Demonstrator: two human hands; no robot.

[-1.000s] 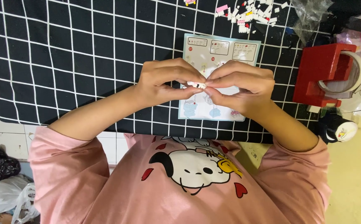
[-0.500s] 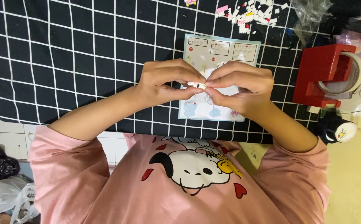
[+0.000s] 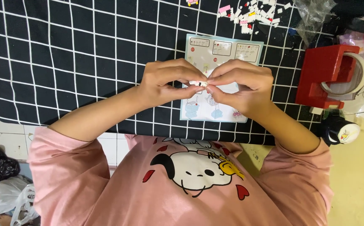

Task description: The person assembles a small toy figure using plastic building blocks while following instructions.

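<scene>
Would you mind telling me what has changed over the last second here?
Nothing visibly changed. The left hand and right hand stay pinched together on the small white piece above the instruction sheet; the red tape dispenser has not moved.

A small white brick piece [image 3: 198, 83] was pinched between the fingertips of both hands, held level above the instruction sheet [image 3: 215, 54], which lay flat near the cloth's front edge, right of its middle.
</scene>
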